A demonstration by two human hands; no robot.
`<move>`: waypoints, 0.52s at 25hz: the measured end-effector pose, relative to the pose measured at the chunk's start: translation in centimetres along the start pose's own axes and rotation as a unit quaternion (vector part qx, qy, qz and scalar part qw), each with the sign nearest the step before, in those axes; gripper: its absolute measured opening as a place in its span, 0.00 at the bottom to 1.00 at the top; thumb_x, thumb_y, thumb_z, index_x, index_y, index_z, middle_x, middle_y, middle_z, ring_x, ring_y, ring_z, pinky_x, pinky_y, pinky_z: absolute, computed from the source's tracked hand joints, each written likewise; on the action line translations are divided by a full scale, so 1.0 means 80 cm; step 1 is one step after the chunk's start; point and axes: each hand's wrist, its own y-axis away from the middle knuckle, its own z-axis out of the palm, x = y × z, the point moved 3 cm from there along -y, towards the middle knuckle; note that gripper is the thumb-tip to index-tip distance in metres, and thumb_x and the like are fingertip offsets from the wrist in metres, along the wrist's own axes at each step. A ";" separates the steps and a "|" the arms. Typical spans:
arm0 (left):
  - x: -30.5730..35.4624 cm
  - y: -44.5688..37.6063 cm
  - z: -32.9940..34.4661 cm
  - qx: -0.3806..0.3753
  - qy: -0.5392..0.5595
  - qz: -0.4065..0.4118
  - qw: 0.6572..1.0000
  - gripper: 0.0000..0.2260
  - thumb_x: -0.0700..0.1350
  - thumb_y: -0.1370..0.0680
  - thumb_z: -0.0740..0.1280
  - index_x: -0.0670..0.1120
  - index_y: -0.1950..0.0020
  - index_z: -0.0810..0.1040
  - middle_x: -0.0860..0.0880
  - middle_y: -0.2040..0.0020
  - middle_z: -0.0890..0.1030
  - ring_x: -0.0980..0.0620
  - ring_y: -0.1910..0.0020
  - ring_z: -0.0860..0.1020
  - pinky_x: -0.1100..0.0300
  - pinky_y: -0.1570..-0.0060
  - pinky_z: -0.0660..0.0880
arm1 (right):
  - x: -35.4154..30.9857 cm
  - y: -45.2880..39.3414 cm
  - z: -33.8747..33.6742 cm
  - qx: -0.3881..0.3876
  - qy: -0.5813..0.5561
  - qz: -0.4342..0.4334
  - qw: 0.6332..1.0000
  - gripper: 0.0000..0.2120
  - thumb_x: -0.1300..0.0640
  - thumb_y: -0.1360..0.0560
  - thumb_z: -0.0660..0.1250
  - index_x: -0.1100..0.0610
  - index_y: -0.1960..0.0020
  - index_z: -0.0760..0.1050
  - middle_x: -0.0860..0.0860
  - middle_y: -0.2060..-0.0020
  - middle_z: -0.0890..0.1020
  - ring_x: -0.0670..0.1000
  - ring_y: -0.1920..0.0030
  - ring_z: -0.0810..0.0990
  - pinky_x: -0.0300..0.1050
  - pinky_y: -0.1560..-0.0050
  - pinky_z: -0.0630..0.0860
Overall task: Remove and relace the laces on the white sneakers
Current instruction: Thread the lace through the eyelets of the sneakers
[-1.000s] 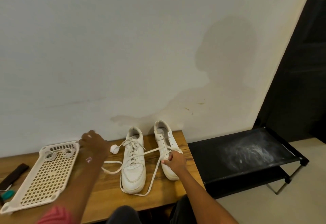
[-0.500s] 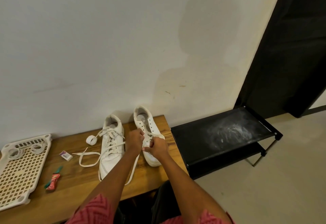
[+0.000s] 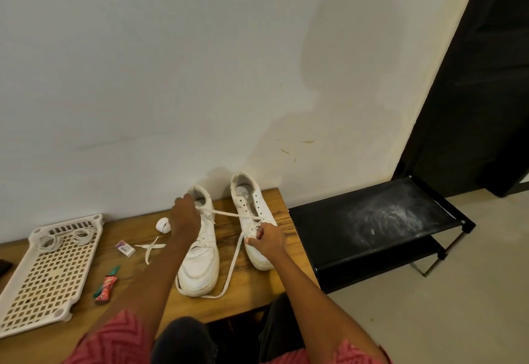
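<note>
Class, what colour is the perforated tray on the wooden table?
White, or slightly off-white; the perforated tray shows clearly in the head view.

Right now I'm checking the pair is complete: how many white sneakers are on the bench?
2. The left sneaker lies under the left hand; the right sneaker stands beside it, by the right hand.

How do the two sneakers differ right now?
The left sneaker has lacing across its upper part; the right sneaker shows bare upper eyelets. The left hand covers the left sneaker's upper; the right hand pinches lace at the right sneaker's forefoot. Both are white, upright, toes toward the person.
</note>
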 end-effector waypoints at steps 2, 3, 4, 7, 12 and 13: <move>0.008 0.015 0.017 -0.046 -0.094 0.002 0.995 0.12 0.39 0.20 0.60 0.41 0.37 0.70 0.43 0.41 0.77 0.47 0.41 0.76 0.59 0.46 0.74 | 0.002 0.001 0.000 0.004 -0.006 0.000 1.000 0.18 0.49 0.29 0.72 0.48 0.67 0.63 0.43 0.69 0.68 0.42 0.68 0.67 0.32 0.68 0.60; 0.015 0.021 0.022 -0.055 -0.118 0.011 0.991 0.14 0.40 0.20 0.60 0.42 0.35 0.68 0.44 0.38 0.76 0.49 0.39 0.75 0.61 0.44 0.73 | 0.003 0.000 -0.001 0.004 -0.009 -0.003 1.000 0.18 0.49 0.29 0.72 0.48 0.66 0.63 0.43 0.69 0.68 0.42 0.68 0.67 0.32 0.68 0.60; 0.022 0.024 0.024 -0.048 -0.137 0.025 0.989 0.15 0.42 0.20 0.60 0.42 0.33 0.66 0.45 0.36 0.74 0.49 0.37 0.73 0.61 0.43 0.72 | 0.003 -0.001 -0.001 0.003 -0.010 -0.006 1.000 0.18 0.49 0.29 0.72 0.48 0.66 0.63 0.43 0.69 0.69 0.43 0.69 0.67 0.32 0.68 0.60; 0.045 0.036 0.027 -0.020 -0.116 0.058 0.991 0.18 0.42 0.21 0.61 0.42 0.32 0.64 0.43 0.35 0.72 0.47 0.38 0.74 0.59 0.44 0.74 | 0.002 -0.002 -0.001 0.007 -0.003 -0.006 1.000 0.18 0.49 0.29 0.72 0.48 0.66 0.63 0.44 0.70 0.69 0.43 0.67 0.69 0.33 0.68 0.61; 0.060 0.066 0.071 -0.107 0.032 0.108 0.988 0.08 0.46 0.21 0.62 0.43 0.47 0.75 0.44 0.49 0.79 0.48 0.52 0.78 0.60 0.56 0.72 | 0.005 -0.002 0.001 0.008 0.007 -0.014 1.000 0.13 0.49 0.28 0.71 0.52 0.62 0.68 0.48 0.63 0.74 0.45 0.62 0.71 0.32 0.68 0.60; 0.058 0.072 0.085 -0.159 0.056 0.098 0.981 0.09 0.47 0.21 0.62 0.43 0.48 0.76 0.44 0.50 0.80 0.48 0.53 0.78 0.59 0.56 0.72 | 0.006 -0.002 0.001 0.008 0.008 -0.017 1.000 0.12 0.49 0.28 0.71 0.53 0.59 0.69 0.48 0.62 0.75 0.45 0.60 0.72 0.31 0.68 0.60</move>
